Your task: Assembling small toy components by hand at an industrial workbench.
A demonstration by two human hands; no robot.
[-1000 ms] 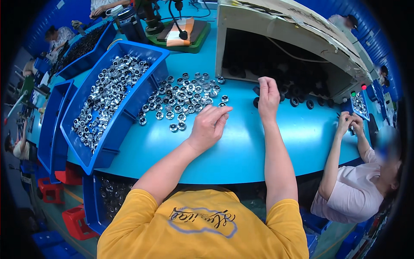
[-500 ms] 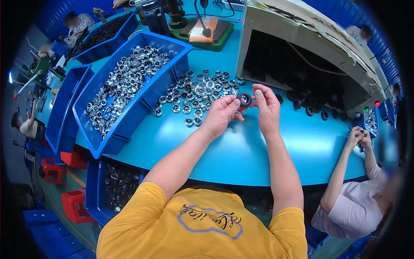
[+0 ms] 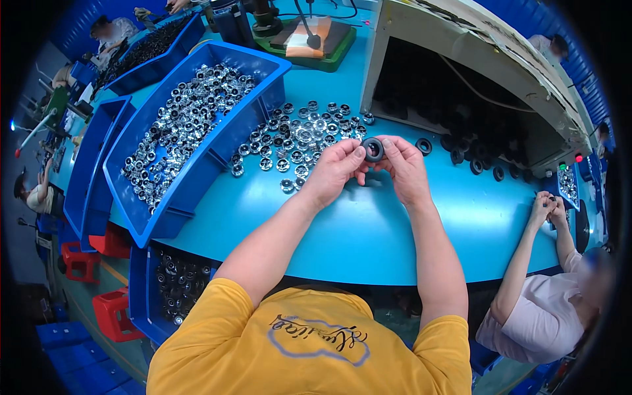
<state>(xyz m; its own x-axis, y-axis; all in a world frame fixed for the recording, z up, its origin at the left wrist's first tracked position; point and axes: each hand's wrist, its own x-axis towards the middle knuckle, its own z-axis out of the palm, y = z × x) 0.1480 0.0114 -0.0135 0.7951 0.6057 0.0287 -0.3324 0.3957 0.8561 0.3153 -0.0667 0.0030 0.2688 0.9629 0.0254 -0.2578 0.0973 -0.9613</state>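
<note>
Both hands were on it: the left hand [image 3: 330, 175] had its thumb and curled fingers closed together on the left side of a black ring [image 3: 374, 157], while the right hand [image 3: 408, 172] pinched the opposite side between thumb and fingers. Barely any gap there! The ring was up on edge between them, its round opening turned toward the near side, held just above the desk [image 3: 368, 247]. What filled its middle was too small to tell.

And the arms: the left forearm slanted far and right across the desk, the right one ran nearly straight out, leaning a touch left, so that the hands met in front of the body, wrists bent inward. Just left and far of them spread the shiny silver pieces [image 3: 297, 157], with more heaped in a big blue bin [image 3: 179, 201]. To the right, loose black rings [image 3: 476, 166] lay by the mouth of a pale cabinet [image 3: 421, 26].
</note>
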